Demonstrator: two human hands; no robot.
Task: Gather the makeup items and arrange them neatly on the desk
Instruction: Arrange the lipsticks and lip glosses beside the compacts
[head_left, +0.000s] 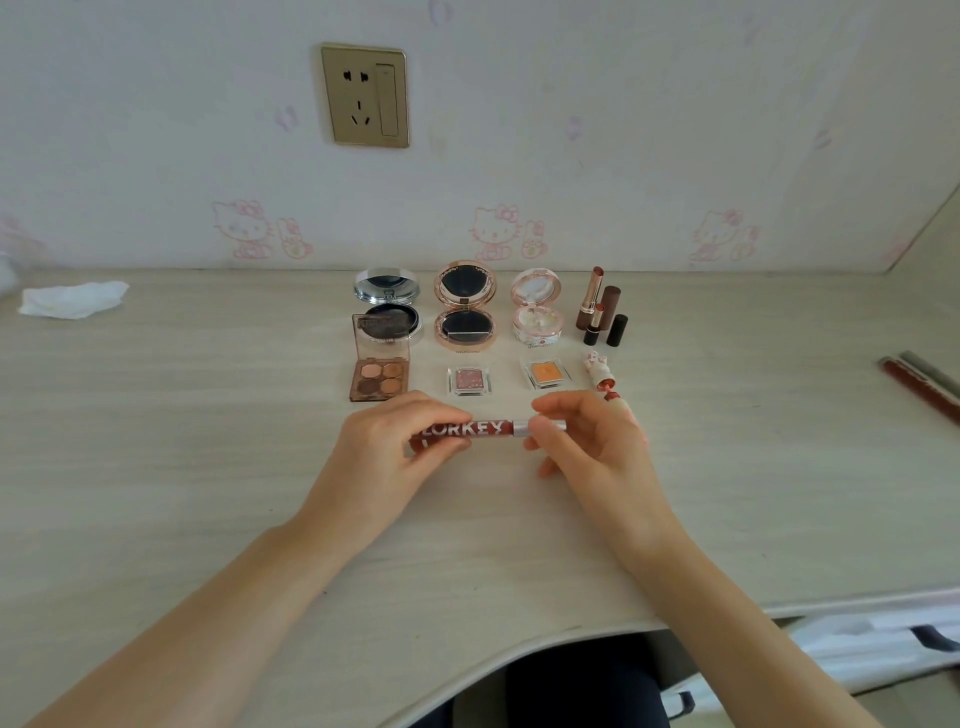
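Both hands pinch the lip gloss tube (483, 432) lying crosswise, left hand (384, 447) on its red body, right hand (587, 441) on the silver cap, nearer the lipsticks (600, 312)

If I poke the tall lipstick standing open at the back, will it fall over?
Probably, yes. The tall lipstick stands upright on a narrow base, so a poke near its top would likely tip it. Its cap and a shorter lipstick stand close by and might topple too. It looks round, so it may then roll across the desk.
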